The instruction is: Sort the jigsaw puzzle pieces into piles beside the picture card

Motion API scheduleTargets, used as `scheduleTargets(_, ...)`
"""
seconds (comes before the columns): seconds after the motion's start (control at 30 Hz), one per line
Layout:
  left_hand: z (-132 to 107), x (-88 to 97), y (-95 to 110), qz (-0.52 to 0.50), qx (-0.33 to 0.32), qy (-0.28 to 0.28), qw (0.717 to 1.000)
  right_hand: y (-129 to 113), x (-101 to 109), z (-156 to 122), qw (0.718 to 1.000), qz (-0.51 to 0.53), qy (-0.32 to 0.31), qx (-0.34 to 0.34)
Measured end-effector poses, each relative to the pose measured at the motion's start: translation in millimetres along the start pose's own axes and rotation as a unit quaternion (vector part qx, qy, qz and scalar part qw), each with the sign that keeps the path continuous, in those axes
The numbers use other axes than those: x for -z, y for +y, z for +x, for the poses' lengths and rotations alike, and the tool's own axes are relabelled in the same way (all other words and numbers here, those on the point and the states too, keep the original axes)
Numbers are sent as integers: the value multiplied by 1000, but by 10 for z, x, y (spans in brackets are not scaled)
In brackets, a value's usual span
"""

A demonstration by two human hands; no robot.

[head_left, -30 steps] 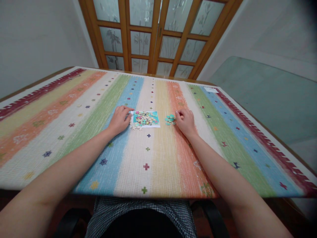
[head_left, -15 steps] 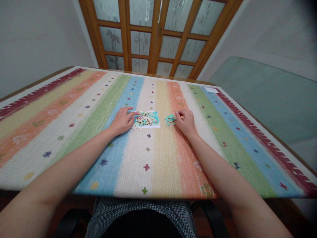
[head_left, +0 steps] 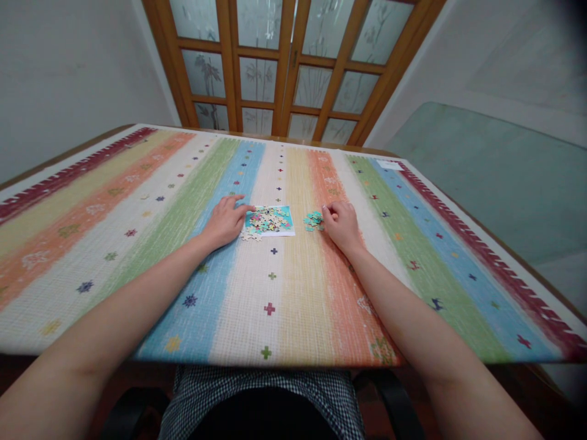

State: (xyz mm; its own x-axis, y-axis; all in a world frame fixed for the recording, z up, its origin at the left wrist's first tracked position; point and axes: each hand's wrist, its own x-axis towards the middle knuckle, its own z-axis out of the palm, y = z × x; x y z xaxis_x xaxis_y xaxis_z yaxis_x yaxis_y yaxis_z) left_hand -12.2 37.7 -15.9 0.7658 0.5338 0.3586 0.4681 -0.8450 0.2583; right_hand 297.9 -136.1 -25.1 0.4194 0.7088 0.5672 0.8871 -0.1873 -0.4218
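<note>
A loose heap of small jigsaw puzzle pieces [head_left: 270,220], mixed in colour, lies on a teal printed sheet [head_left: 287,212] with a white lower edge. Some pale pieces spill past its lower left corner. My left hand [head_left: 225,221] rests at the heap's left side, fingers spread, the index fingertip at the sheet's upper left edge. To the right is a smaller cluster of teal puzzle pieces [head_left: 313,221]. Right beside this cluster, my right hand [head_left: 342,225] has its fingers curled and thumb pressed in; what they hold, if anything, is hidden.
A striped, patterned cloth [head_left: 302,293] covers the table. Near its far right corner lies a small white paper [head_left: 389,165]. Wooden doors with glass panes [head_left: 284,67] stand beyond the far edge, and a pale green panel [head_left: 495,177] is at the right.
The whole view has shifted slightly. My left index finger has drawn back a little from the heap. My right hand stays by the teal cluster.
</note>
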Motion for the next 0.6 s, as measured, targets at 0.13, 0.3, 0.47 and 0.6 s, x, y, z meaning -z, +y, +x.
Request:
scheduleTargets(0.13, 81, -19, -1, 5, -16, -22, 1000, -18, 6, 1, 1000, 0, -1, -9)
scheduleTargets(0.3, 55, -20, -51, 5, -8, -22, 1000, -12, 3, 3, 1000, 1, -3, -13)
scheduleTargets(0.47, 2, 9, -97, -13, -3, -17, 1000, 18, -6, -1, 1000, 4, -4, -2)
scheduleTargets(0.6, -9, 34, -126, -13, -4, -17, 1000, 13, 3, -2, 1000, 1, -7, 3)
